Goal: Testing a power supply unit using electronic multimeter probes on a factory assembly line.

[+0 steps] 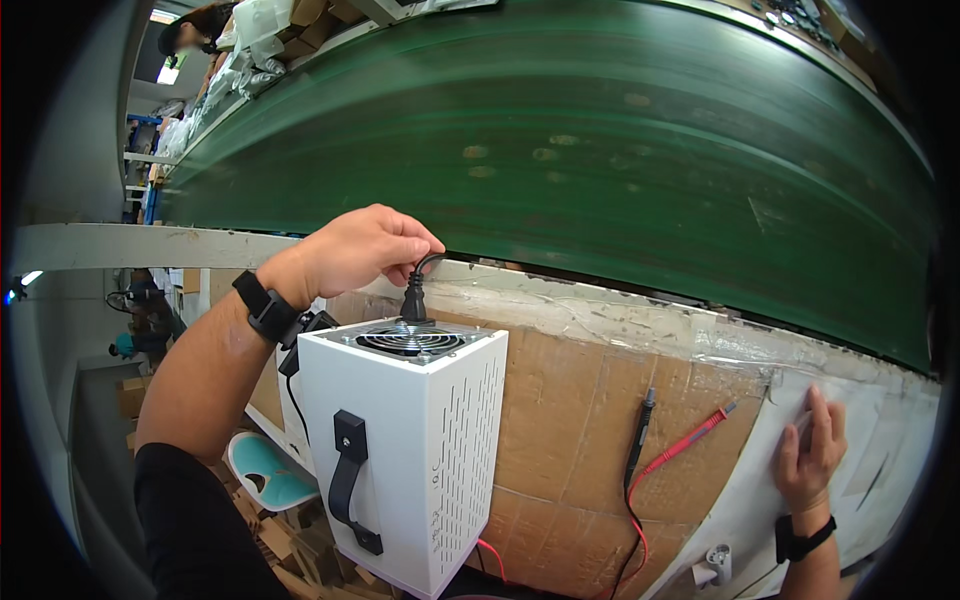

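My left hand (pixel 365 250) pinches a thin black power cord (pixel 431 257) between thumb and fingers. Just below it, the cord's black plug (pixel 412 300) stands upright at the fan end of a white metal instrument box (pixel 400 460). A round fan grille (pixel 412 343) and a black carrying handle (pixel 345 490) show on the box. Over at the right, my right hand (pixel 812 450) lies on a white sheet (pixel 730 510) with its fingers extended, and no held object shows. Between box and sheet lie a black test probe (pixel 640 437) and a red test probe (pixel 688 440).
A wide green conveyor belt (pixel 600 170) runs along the far side behind a pale metal rail (pixel 150 248). Brown cardboard (pixel 560 430) covers the bench. A small white plastic part (pixel 715 566) sits at the near edge. A person (pixel 195 35) is at the far left.
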The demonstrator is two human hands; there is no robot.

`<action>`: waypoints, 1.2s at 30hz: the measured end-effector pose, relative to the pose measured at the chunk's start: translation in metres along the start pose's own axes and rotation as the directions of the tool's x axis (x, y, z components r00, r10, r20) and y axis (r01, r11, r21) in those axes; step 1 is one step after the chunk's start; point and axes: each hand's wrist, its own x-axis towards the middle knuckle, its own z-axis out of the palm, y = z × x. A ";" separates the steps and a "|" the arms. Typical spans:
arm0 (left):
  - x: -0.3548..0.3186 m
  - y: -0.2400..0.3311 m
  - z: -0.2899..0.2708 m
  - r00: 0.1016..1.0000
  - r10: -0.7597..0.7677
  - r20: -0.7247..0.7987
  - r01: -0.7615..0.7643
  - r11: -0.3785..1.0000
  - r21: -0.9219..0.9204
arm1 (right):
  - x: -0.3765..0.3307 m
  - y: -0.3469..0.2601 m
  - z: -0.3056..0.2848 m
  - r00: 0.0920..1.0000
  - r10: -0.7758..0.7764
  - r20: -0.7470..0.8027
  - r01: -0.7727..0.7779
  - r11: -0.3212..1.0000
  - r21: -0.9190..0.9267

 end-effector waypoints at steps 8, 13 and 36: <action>0.003 0.025 0.007 0.996 -0.060 -0.064 0.074 0.964 0.256 | 0.001 -0.001 -0.001 1.000 0.003 0.004 -0.003 1.000 0.002; 0.002 0.021 0.003 1.000 0.020 0.017 -0.024 0.964 0.264 | 0.002 -0.001 0.000 1.000 -0.021 -0.017 0.020 1.000 -0.011; 0.005 -0.009 -0.015 0.971 0.094 0.220 -0.125 0.983 0.134 | 0.003 -0.015 -0.003 0.999 -0.008 -0.033 0.005 0.998 -0.069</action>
